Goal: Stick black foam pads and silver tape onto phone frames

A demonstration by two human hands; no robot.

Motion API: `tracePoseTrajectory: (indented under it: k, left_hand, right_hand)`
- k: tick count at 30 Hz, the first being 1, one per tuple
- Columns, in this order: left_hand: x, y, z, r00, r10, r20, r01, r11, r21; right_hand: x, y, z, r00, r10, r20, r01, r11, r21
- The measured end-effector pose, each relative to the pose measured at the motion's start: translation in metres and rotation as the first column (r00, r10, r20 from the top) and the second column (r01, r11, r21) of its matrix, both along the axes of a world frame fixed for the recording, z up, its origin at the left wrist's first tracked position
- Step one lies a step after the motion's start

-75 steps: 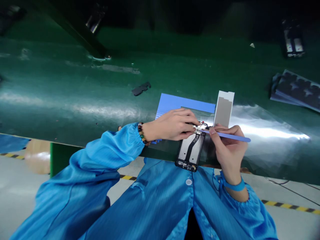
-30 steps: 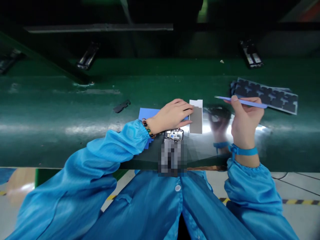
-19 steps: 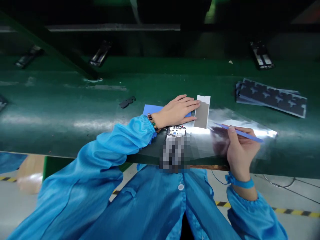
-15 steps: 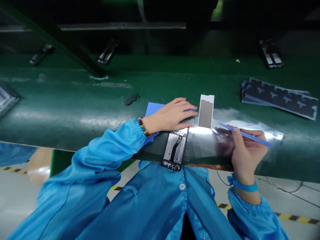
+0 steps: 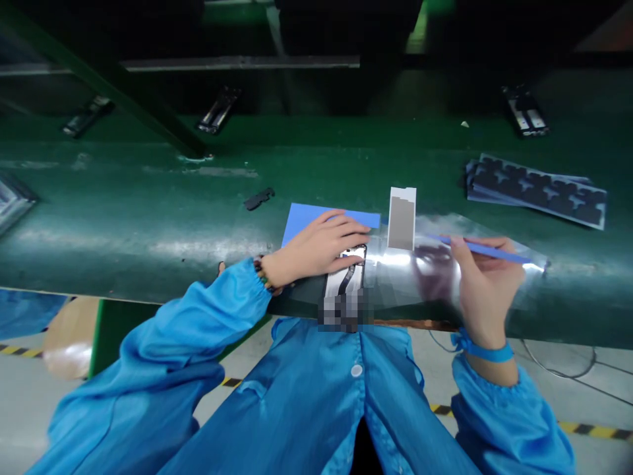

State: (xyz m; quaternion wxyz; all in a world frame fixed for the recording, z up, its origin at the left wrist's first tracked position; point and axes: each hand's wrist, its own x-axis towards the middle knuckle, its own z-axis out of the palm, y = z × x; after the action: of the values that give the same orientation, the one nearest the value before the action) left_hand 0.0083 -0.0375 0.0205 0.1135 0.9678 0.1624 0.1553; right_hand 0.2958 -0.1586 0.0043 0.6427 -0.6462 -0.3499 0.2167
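Right grip point(image 5: 489, 280) clamped on blue tweezers point(image 5: 487, 249); left grip point(image 5: 321, 245) spread over a phone body point(image 5: 341, 284)

Green counter point(image 5: 148, 198) spans the scene and carries the work. Transparent film point(image 5: 393, 280), bright with reflections, covers a patch of it to the right of the phone body. Farther right, beyond the right grip, lies a stack of sheets point(image 5: 539, 188) with dark cut-out shapes. A blue sheet point(image 5: 301, 221) shows along its far side; the left grip hides part of it.

The phone body lies at the counter's front edge, its far end under the left thumb, its silvery inside and dark ribbon showing, its near end pixelated. The left fingers are extended, thumb apart; whether they press down cannot be told. Three similar bodies point(image 5: 525, 112) point(image 5: 219, 110) point(image 5: 86, 117) lie toward the far side.

A grey-and-white card point(image 5: 402, 223) lies between the two hands. The right thumb and fingers pinch the tweezers, whose blurred tip points left toward the card. Left of the blue sheet is a small dark part point(image 5: 259, 198); smallest is a pale scrap point(image 5: 464, 124) beyond the stack.
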Motion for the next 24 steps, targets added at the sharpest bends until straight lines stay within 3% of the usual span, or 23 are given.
tracePoseTrajectory:
  k: [3,6,8,12,24]
  left_hand:
    - [0.038,0.031,0.004,1.000,-0.019,-0.014,0.020,0.998,0.064]
    - [0.070,0.059,-0.003,0.999,0.001,-0.052,0.005,0.994,0.112]
    - [0.081,0.071,-0.010,0.998,0.003,-0.067,0.005,0.993,0.120]
    - [0.084,0.074,-0.018,0.998,0.018,-0.055,-0.012,0.994,0.105]
    - [0.080,0.074,-0.019,0.999,0.001,-0.042,0.004,0.991,0.132]
  right_hand:
    - [0.014,0.051,0.002,0.994,0.087,0.072,-0.089,0.996,0.025]
    - [0.024,0.101,-0.014,0.994,0.091,0.054,-0.094,0.993,0.068]
    - [0.026,0.120,-0.027,0.994,0.095,0.058,-0.098,0.994,0.053]
    - [0.027,0.123,-0.042,0.983,0.110,0.150,-0.112,0.994,0.001]
    - [0.029,0.118,-0.043,0.962,0.180,0.204,-0.166,0.982,-0.084]
